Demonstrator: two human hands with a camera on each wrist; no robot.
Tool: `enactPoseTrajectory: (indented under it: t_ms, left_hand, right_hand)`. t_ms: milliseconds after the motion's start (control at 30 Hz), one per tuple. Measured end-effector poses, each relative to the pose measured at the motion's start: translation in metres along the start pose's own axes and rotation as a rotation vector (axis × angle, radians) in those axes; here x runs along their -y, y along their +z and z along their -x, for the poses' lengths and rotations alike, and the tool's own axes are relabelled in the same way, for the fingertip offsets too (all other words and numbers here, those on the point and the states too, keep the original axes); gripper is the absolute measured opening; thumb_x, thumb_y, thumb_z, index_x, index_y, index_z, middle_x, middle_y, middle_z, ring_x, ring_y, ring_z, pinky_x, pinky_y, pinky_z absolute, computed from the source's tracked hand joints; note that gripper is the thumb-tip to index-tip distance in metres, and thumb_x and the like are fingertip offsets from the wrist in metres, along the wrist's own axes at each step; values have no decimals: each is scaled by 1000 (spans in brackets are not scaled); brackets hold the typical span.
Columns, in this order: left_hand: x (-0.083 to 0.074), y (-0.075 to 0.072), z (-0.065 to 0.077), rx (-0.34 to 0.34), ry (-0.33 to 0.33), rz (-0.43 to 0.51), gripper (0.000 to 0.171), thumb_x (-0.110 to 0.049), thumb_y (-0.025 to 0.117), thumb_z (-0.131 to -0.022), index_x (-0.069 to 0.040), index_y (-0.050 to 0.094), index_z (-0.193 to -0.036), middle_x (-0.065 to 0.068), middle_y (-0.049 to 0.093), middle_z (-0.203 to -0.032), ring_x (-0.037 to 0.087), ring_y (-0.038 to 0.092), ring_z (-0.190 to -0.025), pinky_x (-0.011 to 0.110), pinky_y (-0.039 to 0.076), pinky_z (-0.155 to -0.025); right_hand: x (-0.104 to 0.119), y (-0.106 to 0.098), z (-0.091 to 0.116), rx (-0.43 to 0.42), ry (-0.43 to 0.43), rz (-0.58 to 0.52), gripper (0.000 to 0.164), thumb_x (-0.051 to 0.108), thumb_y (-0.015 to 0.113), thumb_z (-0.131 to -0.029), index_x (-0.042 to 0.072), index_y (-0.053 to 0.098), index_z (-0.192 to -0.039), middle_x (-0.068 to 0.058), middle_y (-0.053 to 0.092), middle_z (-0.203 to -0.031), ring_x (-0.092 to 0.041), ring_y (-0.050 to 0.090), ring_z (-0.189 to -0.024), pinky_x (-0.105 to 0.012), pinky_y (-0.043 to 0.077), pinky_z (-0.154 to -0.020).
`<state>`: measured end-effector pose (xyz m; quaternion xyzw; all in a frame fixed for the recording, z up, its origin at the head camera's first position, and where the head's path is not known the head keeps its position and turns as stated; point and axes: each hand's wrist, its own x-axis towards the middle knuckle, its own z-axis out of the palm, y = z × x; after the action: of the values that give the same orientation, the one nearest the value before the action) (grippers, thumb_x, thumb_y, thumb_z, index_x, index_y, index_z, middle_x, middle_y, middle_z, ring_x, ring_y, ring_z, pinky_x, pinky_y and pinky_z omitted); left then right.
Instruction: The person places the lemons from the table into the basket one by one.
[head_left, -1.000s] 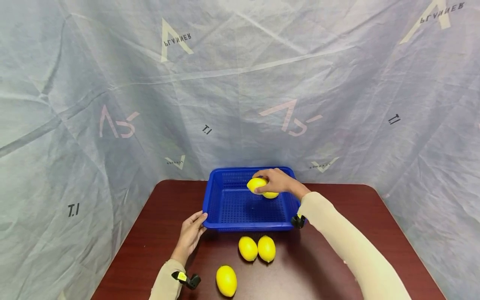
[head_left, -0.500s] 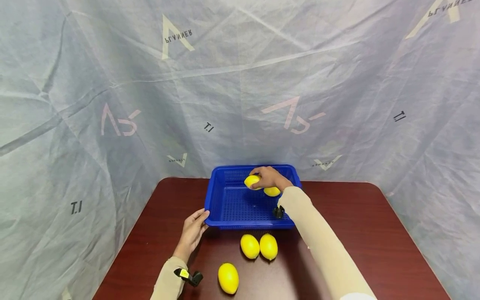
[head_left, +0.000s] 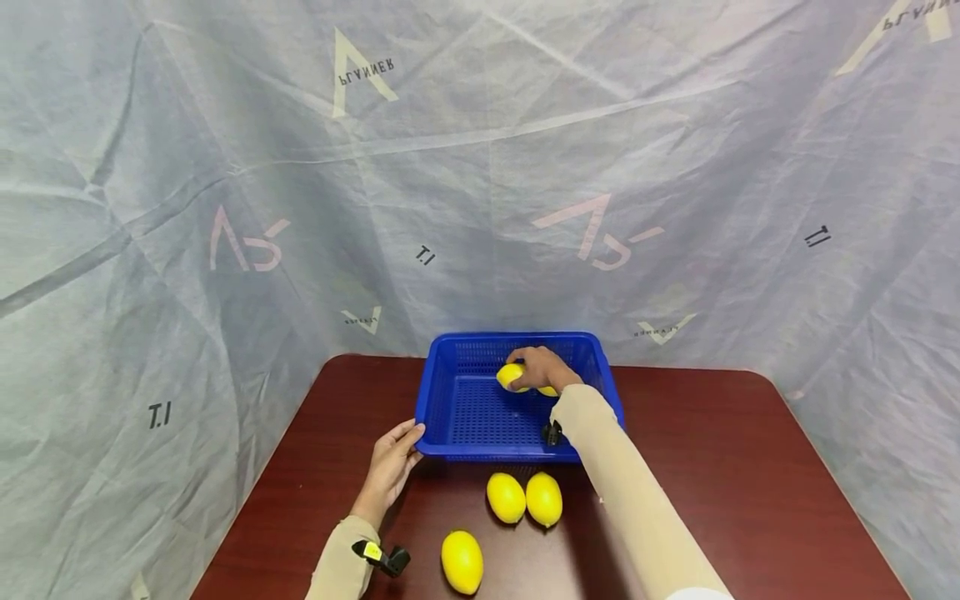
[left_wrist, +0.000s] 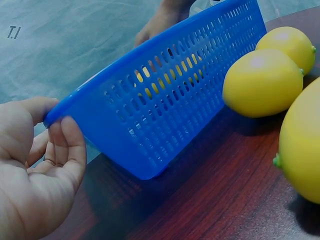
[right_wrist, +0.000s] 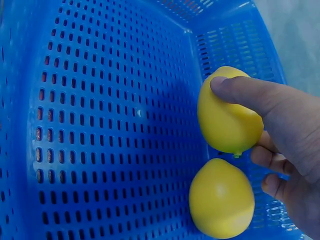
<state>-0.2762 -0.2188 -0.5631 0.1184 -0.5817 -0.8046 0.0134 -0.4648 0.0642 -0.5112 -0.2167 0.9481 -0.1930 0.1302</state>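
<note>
A blue perforated plastic basket (head_left: 517, 451) stands on the table. My left hand (head_left: 393, 460) grips its near left corner, thumb over the rim and fingers beneath, as the left wrist view shows. Inside the basket toward the back, my right hand (head_left: 542, 367) holds a yellow lemon (right_wrist: 225, 117) between thumb and fingers. Beside it a second lemon (right_wrist: 221, 199) lies on the basket floor, mostly covered by the right hand in the head view. In front of the basket, two lemons lie side by side, a left one (head_left: 506, 498) and a right one (head_left: 543, 500).
Another lemon (head_left: 462, 562) lies closer to the table's front edge, right of the left wrist. The dark red wooden table (head_left: 720, 467) extends to both sides of the basket. A grey printed cloth (head_left: 480, 208) hangs behind and around it.
My right hand has moved slightly left and lowered the lemon into the basket near the back. My left hand keeps its grip on the corner. The whole head view has shifted a little.
</note>
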Motion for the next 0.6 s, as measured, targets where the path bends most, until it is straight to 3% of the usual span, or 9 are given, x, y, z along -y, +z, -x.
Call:
enactPoseTrajectory:
  t_ms: [367, 600]
  left_hand:
    - [2, -1, 2, 5, 10, -11, 49, -12, 66, -101, 14, 49, -138, 8, 65, -107, 10, 63, -87, 23, 55, -75]
    - [0, -1, 0, 15, 30, -9, 48, -13, 67, -100, 14, 51, -136, 12, 67, -110, 11, 65, -88, 24, 56, -75]
  right_hand:
    - [-3, 12, -5, -3, 26, 33, 54, 39, 82, -88, 21, 66, -135, -11, 65, -130, -27, 63, -108, -43, 53, -91]
    - [0, 1, 0, -3, -10, 32, 53, 41, 77, -91, 19, 65, -137, -10, 65, -131, -29, 64, -113, -46, 53, -94]
